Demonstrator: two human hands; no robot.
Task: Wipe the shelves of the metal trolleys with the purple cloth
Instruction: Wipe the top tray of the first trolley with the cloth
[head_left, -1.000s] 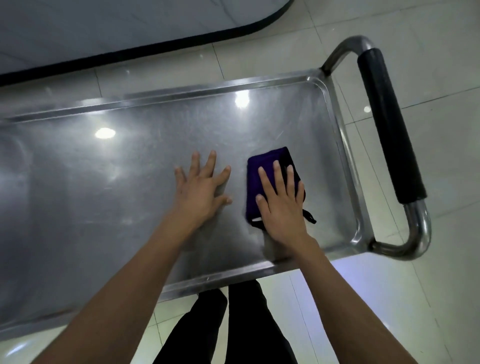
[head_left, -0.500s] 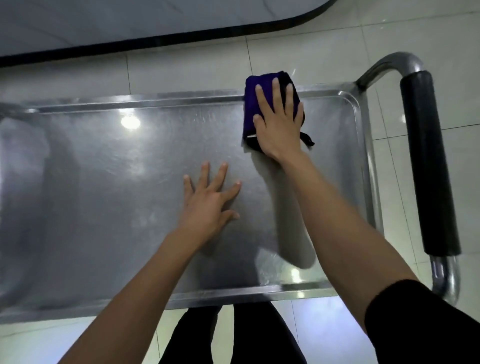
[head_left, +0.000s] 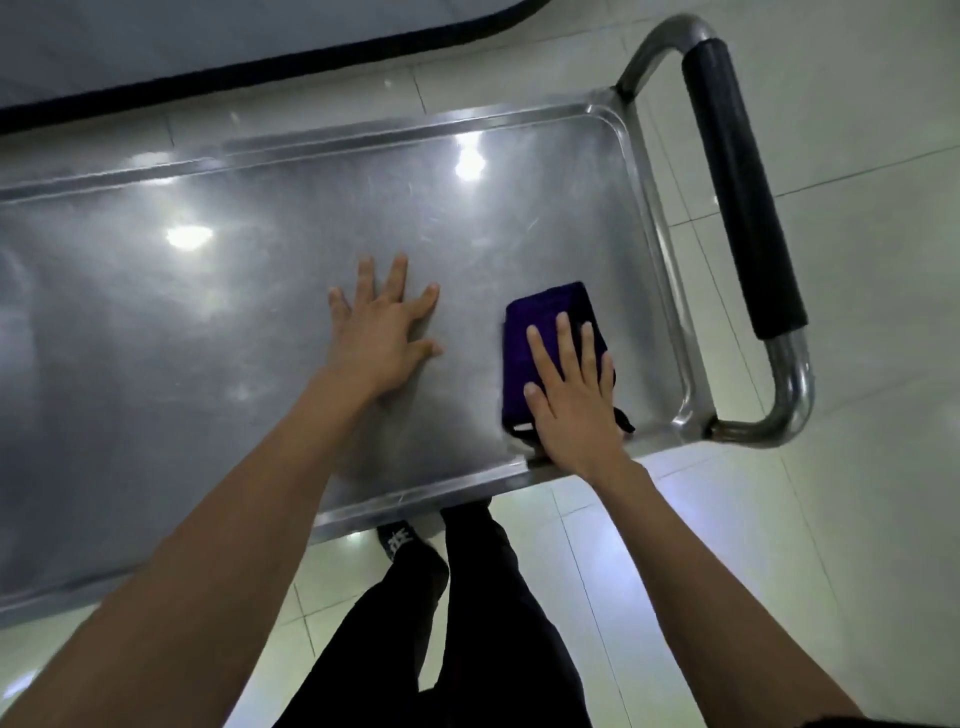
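Pale floor tiles (head_left: 857, 467) surround the shiny steel trolley shelf (head_left: 208, 364). Near its front right corner lies the folded purple cloth (head_left: 540, 332), pressed flat under the right hand (head_left: 571, 410), fingers straight. Beside it, apart, the left hand (head_left: 384, 332) rests splayed on bare metal. A black-sleeved tubular handle (head_left: 743, 192) flanks the shelf's right end.

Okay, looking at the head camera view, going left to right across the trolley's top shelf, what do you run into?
Bare metal shelf → left hand pressed flat on it → purple cloth under the flat right hand → shelf's raised right rim → black-gripped trolley handle.
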